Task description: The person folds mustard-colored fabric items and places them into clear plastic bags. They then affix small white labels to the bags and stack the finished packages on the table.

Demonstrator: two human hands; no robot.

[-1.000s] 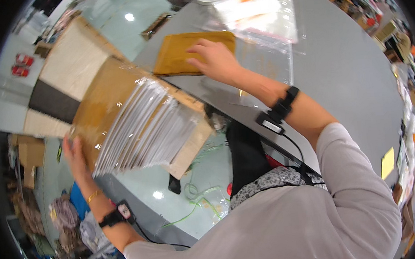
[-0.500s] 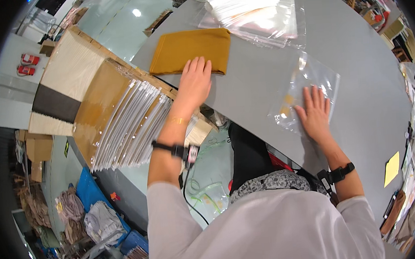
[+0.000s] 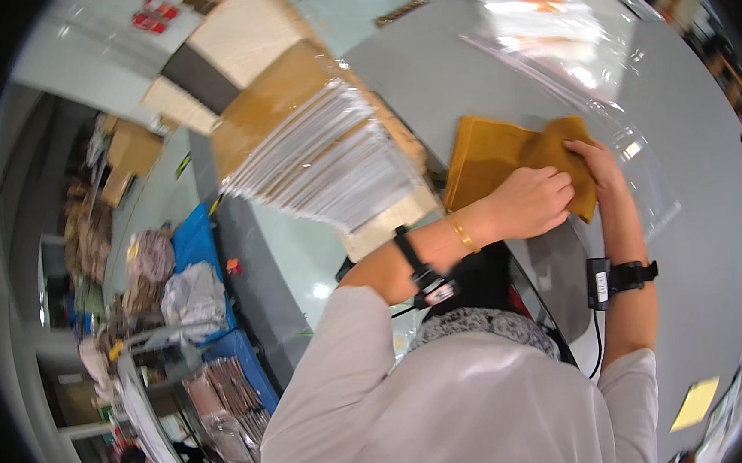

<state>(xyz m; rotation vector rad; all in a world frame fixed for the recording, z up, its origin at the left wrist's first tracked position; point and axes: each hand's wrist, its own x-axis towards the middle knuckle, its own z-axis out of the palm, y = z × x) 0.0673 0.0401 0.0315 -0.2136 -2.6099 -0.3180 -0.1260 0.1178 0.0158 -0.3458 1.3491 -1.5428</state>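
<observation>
Ok so, the mustard cloth [image 3: 491, 159] was laid out on the grey table [image 3: 708, 251] right of center, its R end bunched up. That end was gripped by the R hand [image 3: 601, 168], thumb on top, fingers mostly hidden. The L hand [image 3: 537, 201] was curled approx. into a fist against the cloth; whether fabric was pinched couldn't be told. Btw, a clear bag [image 3: 653, 184] was seen just beside the R hand, w/ plastic-wrapped packs [image 3: 318, 153] piled upper left of center.

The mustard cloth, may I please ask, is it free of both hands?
No, the left hand and right hand are both on the mustard cloth.
</observation>
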